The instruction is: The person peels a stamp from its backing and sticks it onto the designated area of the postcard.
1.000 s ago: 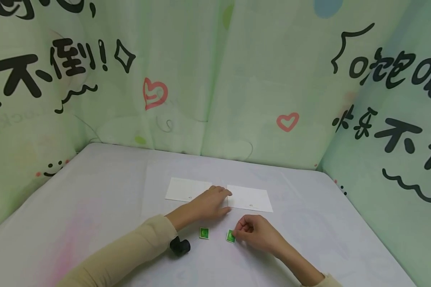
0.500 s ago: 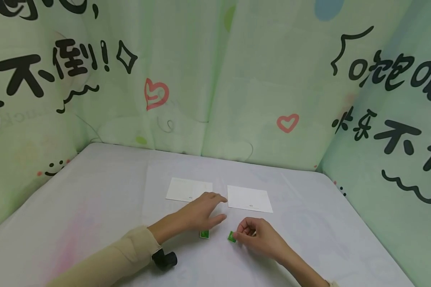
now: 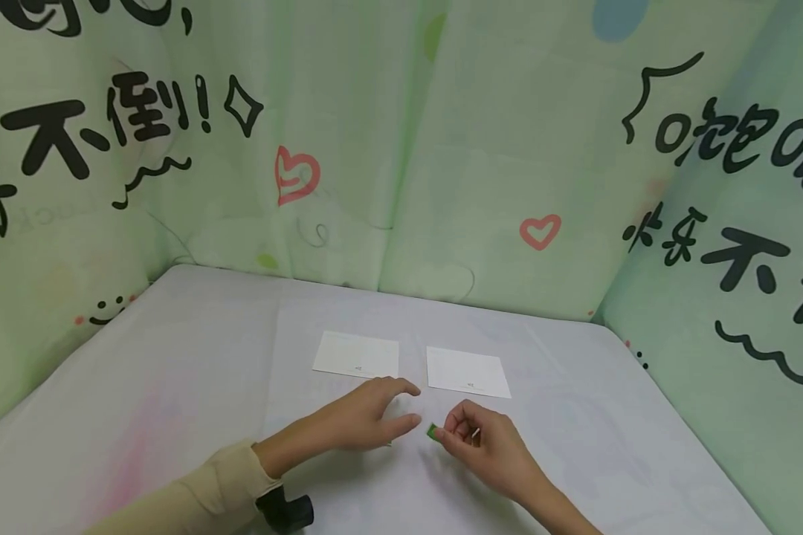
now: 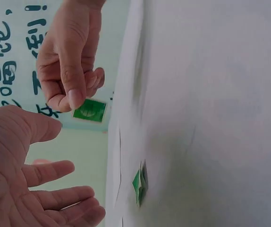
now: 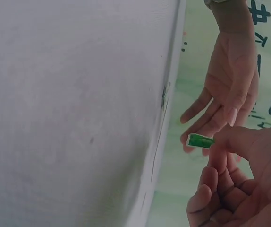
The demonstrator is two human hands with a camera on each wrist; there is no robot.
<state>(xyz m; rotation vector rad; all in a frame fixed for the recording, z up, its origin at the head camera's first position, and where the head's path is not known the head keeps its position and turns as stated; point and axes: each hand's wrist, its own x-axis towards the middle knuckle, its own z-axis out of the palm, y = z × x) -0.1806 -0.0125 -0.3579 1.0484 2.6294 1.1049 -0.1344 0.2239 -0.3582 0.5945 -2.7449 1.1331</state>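
My right hand (image 3: 488, 449) pinches a small green stamp-like square (image 3: 433, 432) between thumb and forefinger, held up off the table. Its pale border and green face show in the left wrist view. Across from it, my left hand (image 3: 361, 416) hovers over the table with fingers spread and nothing in them; its fingertips point toward the held square. A second green piece (image 4: 138, 184), creased into a raised fold, lies on the table below the hands. In the head view the left hand hides nearly all of that piece.
Two white cards, one at left (image 3: 356, 354) and one at right (image 3: 468, 372), lie side by side on the white-covered table (image 3: 194, 357) beyond the hands. A black wrist camera (image 3: 286, 511) sits on the left wrist. Green printed curtains (image 3: 348, 148) surround the table.
My left hand has drawn back from the cards toward me and left, now covering the second green piece. The right hand has lifted its green square off the table.
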